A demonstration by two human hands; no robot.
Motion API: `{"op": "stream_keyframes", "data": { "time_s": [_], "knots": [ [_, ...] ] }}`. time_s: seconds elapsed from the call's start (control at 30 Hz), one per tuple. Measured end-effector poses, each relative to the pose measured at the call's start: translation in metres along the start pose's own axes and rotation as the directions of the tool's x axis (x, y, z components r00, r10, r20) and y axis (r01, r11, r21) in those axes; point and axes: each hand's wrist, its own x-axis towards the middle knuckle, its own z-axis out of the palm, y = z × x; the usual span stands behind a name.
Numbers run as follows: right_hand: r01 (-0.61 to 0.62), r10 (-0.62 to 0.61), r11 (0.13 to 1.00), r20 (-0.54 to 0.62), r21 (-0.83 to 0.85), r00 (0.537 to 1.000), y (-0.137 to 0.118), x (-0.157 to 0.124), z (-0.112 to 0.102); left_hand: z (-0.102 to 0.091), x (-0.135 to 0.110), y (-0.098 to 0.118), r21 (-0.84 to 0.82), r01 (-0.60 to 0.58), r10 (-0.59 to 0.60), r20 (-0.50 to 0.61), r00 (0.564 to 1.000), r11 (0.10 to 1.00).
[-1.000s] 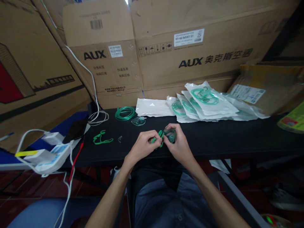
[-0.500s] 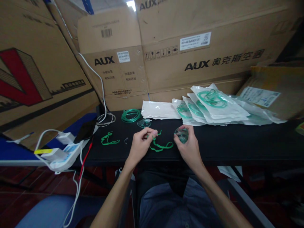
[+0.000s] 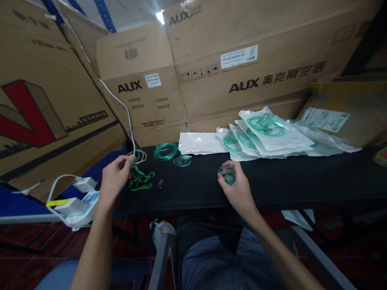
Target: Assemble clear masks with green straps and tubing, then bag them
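My left hand (image 3: 114,179) is out at the left end of the black table (image 3: 272,183), fingers pinched on a green elastic strap (image 3: 139,176) that hangs down onto another green strap lying there. My right hand (image 3: 235,187) is near the table's middle, closed round a clear green-tinted mask piece (image 3: 227,174). A small clear part (image 3: 160,183) lies between the hands. Farther back lie a coil of green tubing (image 3: 165,151) and a clear mask (image 3: 182,160).
Several sealed white pouches with green tubing (image 3: 269,135) are stacked at the back right, and one flat white pouch (image 3: 198,142) beside them. Large cardboard boxes (image 3: 236,68) wall the back. White cables, a power strip (image 3: 79,201) and small boxes sit at the left.
My left hand has carried the green strap away from the mask and out to the left, over the other strap. My right hand stays put with the mask piece.
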Motion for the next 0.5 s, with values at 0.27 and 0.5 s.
{"op": "stream_keyframes", "data": {
  "time_s": [0.27, 0.5],
  "knots": [
    [0.008, -0.008, 1.000, 0.021, 0.002, 1.000, 0.000, 0.000, 0.000, -0.007, -0.002, -0.037, 0.456, -0.171, 0.014, 0.327, 0.945, 0.873],
    [0.009, -0.010, 1.000, 0.064, 0.005, 0.998, -0.002, 0.000, 0.000, -0.006, -0.010, -0.026, 0.451, -0.245, 0.139, 0.256, 0.957, 0.858]
  ]
}}
